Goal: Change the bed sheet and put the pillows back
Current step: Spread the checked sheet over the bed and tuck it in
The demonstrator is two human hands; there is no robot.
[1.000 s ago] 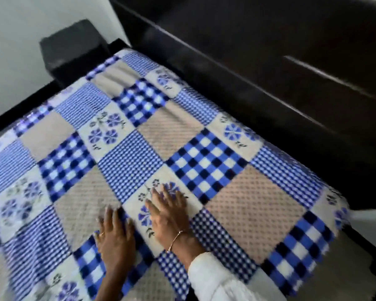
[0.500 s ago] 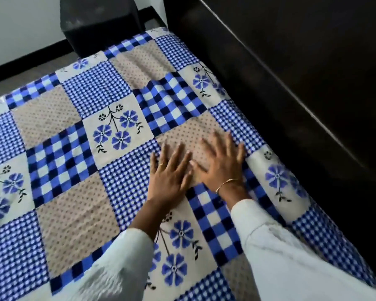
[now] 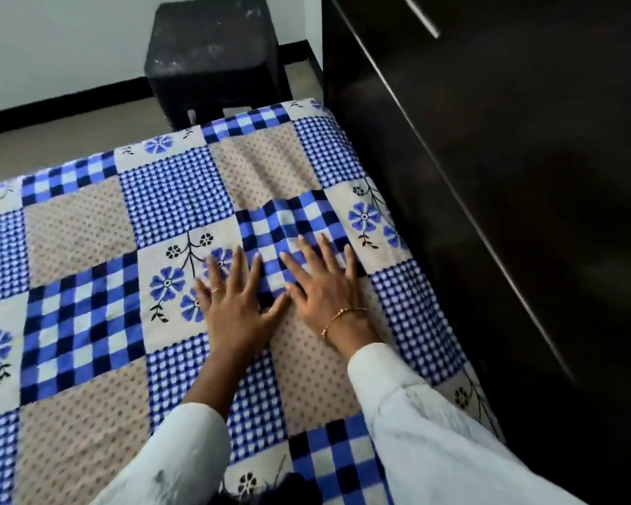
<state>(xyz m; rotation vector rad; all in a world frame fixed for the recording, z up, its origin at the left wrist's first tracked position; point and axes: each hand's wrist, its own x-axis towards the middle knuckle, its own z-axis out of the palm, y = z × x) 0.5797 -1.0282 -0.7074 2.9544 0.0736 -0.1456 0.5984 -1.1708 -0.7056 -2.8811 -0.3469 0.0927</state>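
Note:
A patchwork bed sheet (image 3: 88,322) in blue checks, beige dots and blue flowers covers the bed. My left hand (image 3: 234,304) lies flat on it with fingers spread, half on a flower square. Beside it my right hand (image 3: 325,282), with a gold bracelet at the wrist, presses flat on a blue check square. The thumbs almost touch. The cloth is rippled just ahead of my fingers, toward the far right corner. Neither hand holds anything. No pillow is in view.
A dark wardrobe (image 3: 507,213) with a long metal handle stands right against the bed's right edge. A black stool (image 3: 215,56) sits on the floor beyond the far corner, by the white wall (image 3: 59,41).
Both hands have slid forward over the sheet toward the far right corner, staying flat. The view has followed them, and the stool and bed end are now closer.

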